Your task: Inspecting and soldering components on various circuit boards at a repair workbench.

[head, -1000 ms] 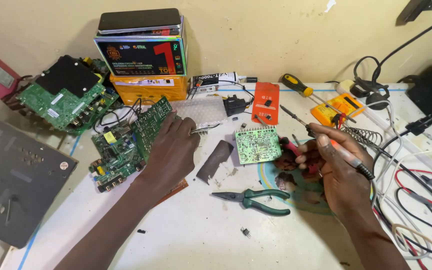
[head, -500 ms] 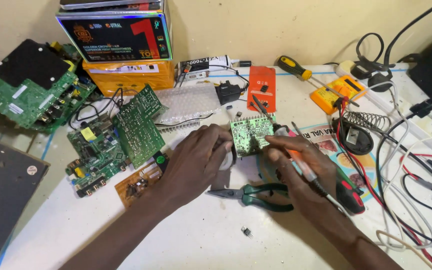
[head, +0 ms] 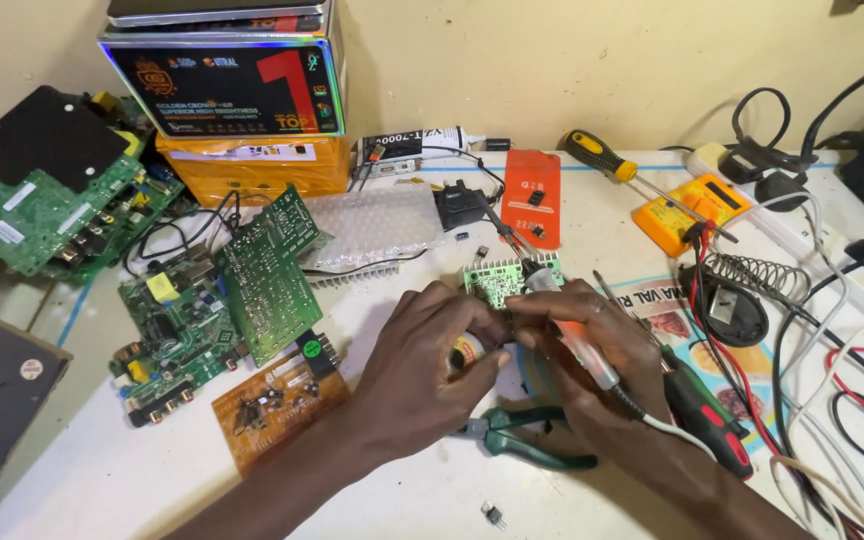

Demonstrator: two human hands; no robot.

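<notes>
Both hands met over the small green circuit board (head: 500, 280) at table centre: your left hand (head: 432, 365) pinched a small round tin (head: 467, 351) just below it, while your right hand (head: 592, 345) gripped the soldering iron (head: 577, 335), tip at the board. Judged step: soldering in progress; the next touch called for a steady tip.

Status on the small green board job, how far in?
Done: small green board is laid out on the table, tools within reach. In hand: right hand holds the soldering iron, tip near the board; left hand holds a small yellow-labelled spool, possibly solder. Left: whether any joint is made, cannot tell. Green-handled pliers lie unused below the hands.
</notes>
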